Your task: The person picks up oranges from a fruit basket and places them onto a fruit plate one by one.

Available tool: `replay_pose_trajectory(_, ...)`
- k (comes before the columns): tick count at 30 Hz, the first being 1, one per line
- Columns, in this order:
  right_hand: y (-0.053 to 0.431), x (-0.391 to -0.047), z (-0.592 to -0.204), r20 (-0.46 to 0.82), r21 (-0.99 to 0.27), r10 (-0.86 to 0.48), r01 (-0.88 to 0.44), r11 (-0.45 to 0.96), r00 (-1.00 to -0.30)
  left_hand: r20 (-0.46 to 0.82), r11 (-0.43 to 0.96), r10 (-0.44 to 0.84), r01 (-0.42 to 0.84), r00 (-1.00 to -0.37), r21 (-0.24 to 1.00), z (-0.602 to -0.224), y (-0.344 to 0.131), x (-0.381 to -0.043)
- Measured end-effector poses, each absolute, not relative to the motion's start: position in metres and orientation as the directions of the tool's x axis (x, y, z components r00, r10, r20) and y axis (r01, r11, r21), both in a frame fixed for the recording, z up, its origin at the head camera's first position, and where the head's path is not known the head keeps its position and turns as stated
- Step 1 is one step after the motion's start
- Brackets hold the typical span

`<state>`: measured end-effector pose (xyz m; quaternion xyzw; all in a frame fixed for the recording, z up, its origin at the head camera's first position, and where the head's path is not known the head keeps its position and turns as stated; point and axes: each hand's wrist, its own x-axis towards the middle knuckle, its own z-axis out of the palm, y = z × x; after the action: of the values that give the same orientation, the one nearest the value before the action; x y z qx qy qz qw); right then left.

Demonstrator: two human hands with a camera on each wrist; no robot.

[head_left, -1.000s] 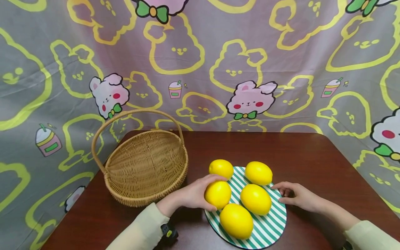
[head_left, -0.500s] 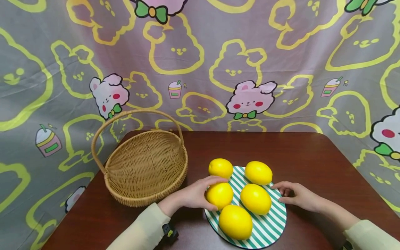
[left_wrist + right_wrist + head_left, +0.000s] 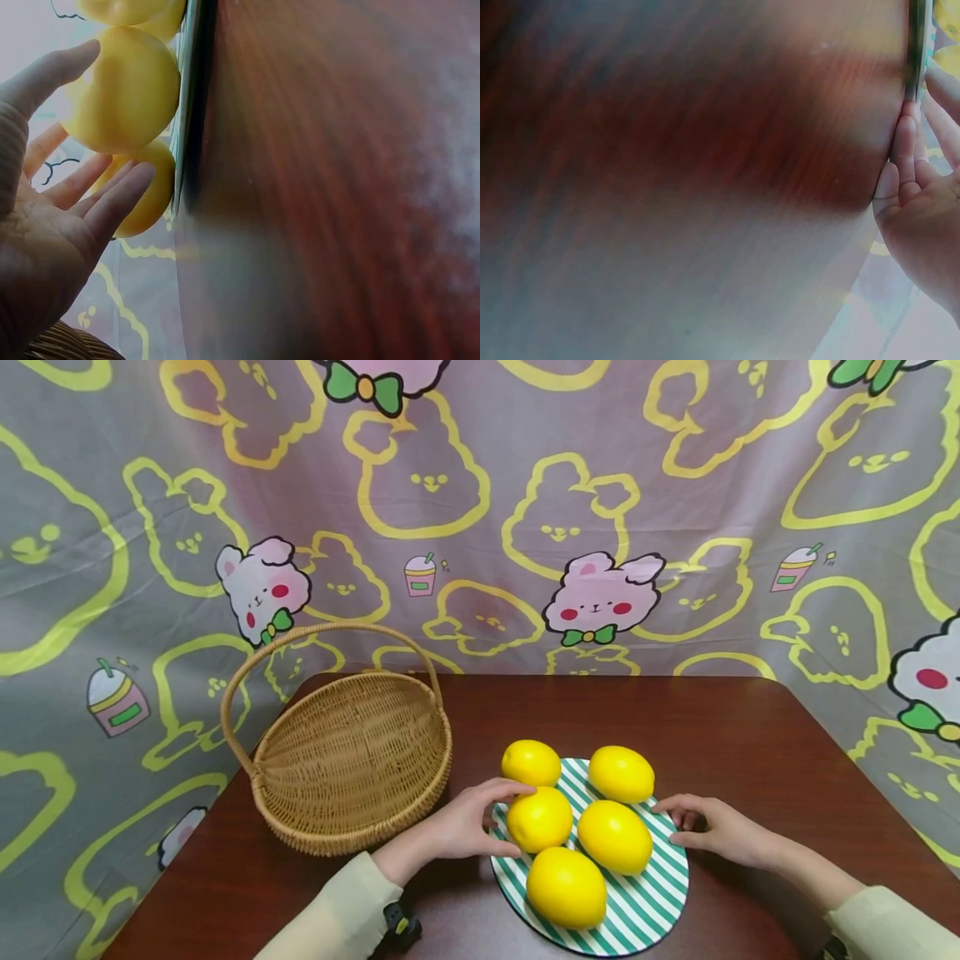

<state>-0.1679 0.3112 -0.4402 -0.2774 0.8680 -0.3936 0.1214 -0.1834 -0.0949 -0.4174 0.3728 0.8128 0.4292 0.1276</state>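
Several yellow lemons sit on a flat round plate [image 3: 660, 902] with green and white stripes. My left hand [image 3: 467, 822] is at the plate's left side, its thumb and fingers spread beside the middle-left lemon [image 3: 542, 821]. In the left wrist view, the hand's palm shows and its loosely bent fingers surround that lemon without gripping it. Behind it lies the back-left lemon [image 3: 531, 763], and in front is the near lemon [image 3: 567, 888]. My right hand [image 3: 723, 832] rests at the plate's right rim, thumb and index fingertip touching it at separate spots.
A wicker basket [image 3: 352, 760] with a tall arched handle stands on the left of the dark red-brown table [image 3: 720, 727], close to my left forearm. Two more lemons, the back-right lemon [image 3: 621, 774] and the middle-right lemon [image 3: 615, 837], lie near my right hand. A patterned curtain [image 3: 465, 468] surrounds the table.
The middle-left lemon has shifted right, further onto the plate, and my left hand's fingers have come off it, drawing slightly left. My right hand has stayed at the rim.
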Motion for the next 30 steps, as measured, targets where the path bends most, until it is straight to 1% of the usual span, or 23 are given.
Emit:
replay_pose_trajectory(7,0.312,-0.169,-0.444,0.025,-0.754,-0.590,-0.403,0.519,-0.807,0.108,0.355,0.705,0.480,-0.701,0.802,-0.418,-0.095,-0.183)
replay_pose_trajectory(14,0.312,-0.170,-0.443,0.019,-0.755,-0.584,-0.394,0.524,-0.812,0.131,0.349,0.690,0.486,-0.712,0.801,-0.416,-0.095,-0.183)
replay_pose_trajectory(22,0.313,-0.169,-0.442,0.035,-0.764,-0.598,-0.408,0.501,-0.800,0.119,0.349,0.686,0.467,-0.718,0.812,-0.414,-0.096,-0.182)
replay_pose_trajectory(26,0.313,-0.169,-0.440,0.035,-0.773,-0.600,-0.402,0.491,-0.799,0.131,0.347,0.687,0.480,-0.715,0.806,-0.411,-0.096,-0.180)
replay_pose_trajectory(30,0.316,-0.168,-0.436,0.028,-0.787,-0.594,-0.384,0.483,-0.804,0.174,0.328,0.690,0.518,-0.702,0.790,-0.403,-0.096,-0.178)
